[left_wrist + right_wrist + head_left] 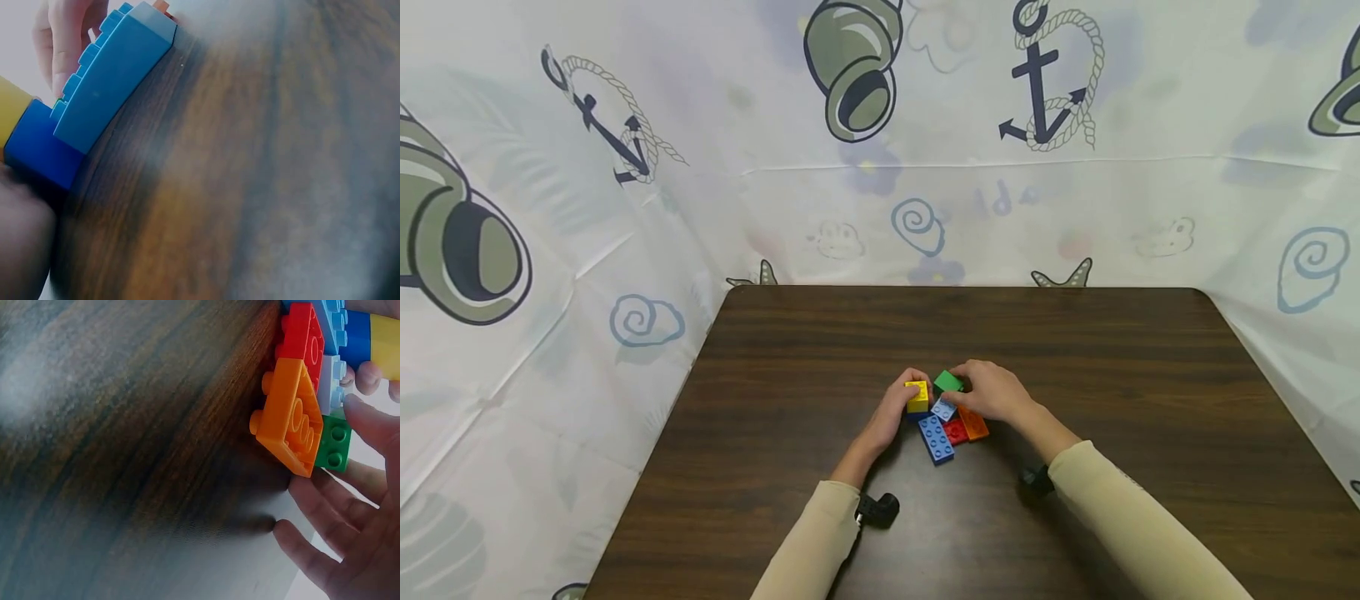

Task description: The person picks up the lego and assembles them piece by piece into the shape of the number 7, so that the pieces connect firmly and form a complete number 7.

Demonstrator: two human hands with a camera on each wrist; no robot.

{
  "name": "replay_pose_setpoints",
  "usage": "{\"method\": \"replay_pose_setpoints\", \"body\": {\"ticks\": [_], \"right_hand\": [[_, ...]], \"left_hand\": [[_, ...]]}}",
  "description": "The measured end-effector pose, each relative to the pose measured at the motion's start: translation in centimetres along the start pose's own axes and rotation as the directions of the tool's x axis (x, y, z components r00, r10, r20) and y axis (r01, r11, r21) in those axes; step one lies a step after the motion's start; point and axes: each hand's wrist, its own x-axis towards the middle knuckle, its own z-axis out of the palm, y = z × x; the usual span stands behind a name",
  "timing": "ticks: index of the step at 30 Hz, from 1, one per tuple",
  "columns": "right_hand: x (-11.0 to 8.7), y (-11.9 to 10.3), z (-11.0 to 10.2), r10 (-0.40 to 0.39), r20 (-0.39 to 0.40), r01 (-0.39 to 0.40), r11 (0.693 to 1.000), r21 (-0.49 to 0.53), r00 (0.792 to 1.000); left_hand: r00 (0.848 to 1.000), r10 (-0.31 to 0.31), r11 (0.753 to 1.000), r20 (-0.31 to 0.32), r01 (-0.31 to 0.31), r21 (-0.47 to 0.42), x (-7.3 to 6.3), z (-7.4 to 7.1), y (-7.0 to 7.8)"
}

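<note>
My left hand [889, 412] holds a yellow brick [917, 398] that sits on a dark blue brick [40, 144], with fingers on both sides of the pair. To its right, my right hand [996, 393] pinches a green brick [948, 382] between thumb and index finger; the other fingers [306, 550] are spread. Its thumb also lies close to a small light blue brick [328, 384]; whether they touch, I cannot tell. Nearer the wearer lie a long blue brick [936, 440], a red brick [956, 431] and an orange brick [281, 419], whose hollow side faces the right wrist camera.
The bricks are bunched on a dark wooden table [1075, 350] with its far edge against a patterned cloth [865, 225]. A black wrist camera [880, 510] sits at the left sleeve, and another black camera [1036, 479] at the right.
</note>
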Motion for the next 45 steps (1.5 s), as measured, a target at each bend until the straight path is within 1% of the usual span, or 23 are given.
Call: {"method": "replay_pose_setpoints", "body": {"ticks": [4, 7, 10, 17, 22, 27, 33, 37, 42, 45], "right_hand": [[0.0, 0.2, 0.0, -0.018, -0.008, 0.018, 1.0, 0.024, 1.0], [-0.1, 0.6, 0.0, -0.017, -0.006, 0.017, 0.998, 0.059, 1.0], [-0.1, 1.0, -0.1, -0.022, -0.013, 0.024, 0.995, 0.097, 1.0], [-0.4, 1.8, -0.6, -0.05, -0.091, 0.067, 0.979, 0.194, 0.995], [-0.7, 2.1, -1.0, -0.043, -0.132, 0.072, 0.972, 0.222, 0.99], [-0.9, 2.2, -1.2, -0.053, -0.153, 0.091, 0.963, 0.252, 0.987], [-0.9, 2.1, -1.2, -0.05, -0.164, 0.095, 0.955, 0.279, 0.985], [-0.9, 1.9, -1.2, -0.069, -0.177, 0.119, 0.949, 0.292, 0.982], [-1.0, 1.1, -1.7, -0.091, -0.206, 0.153, 0.937, 0.314, 0.974], [-1.2, 0.4, -2.1, -0.102, -0.219, 0.176, 0.92, 0.351, 0.97]], "left_hand": [[1.0, -0.005, 1.0, 0.0, 0.005, -0.019, 0.0, 0.1, 0.0], [1.0, -0.009, 1.0, 0.002, 0.009, -0.027, -0.1, 0.1, 0.0], [1.0, -0.007, 1.0, -0.008, 0.007, -0.021, -0.1, 0.1, -0.1], [0.999, 0.025, 0.999, -0.03, -0.025, -0.023, -0.2, 0.2, -0.4], [0.998, 0.036, 0.999, -0.049, -0.038, -0.038, -0.3, 0.0, -0.8], [0.998, 0.042, 0.999, -0.05, -0.042, 0.006, -0.5, 0.0, -1.0], [0.997, 0.069, 0.996, -0.034, -0.067, 0.059, -0.5, 0.0, -1.1], [0.996, 0.084, 0.994, -0.037, -0.081, 0.08, -0.5, 0.0, -1.2], [0.995, 0.092, 0.995, -0.044, -0.089, 0.054, -0.4, -0.1, -1.4], [0.996, 0.077, 0.997, -0.039, -0.076, 0.033, -0.3, -0.2, -1.5]]}}
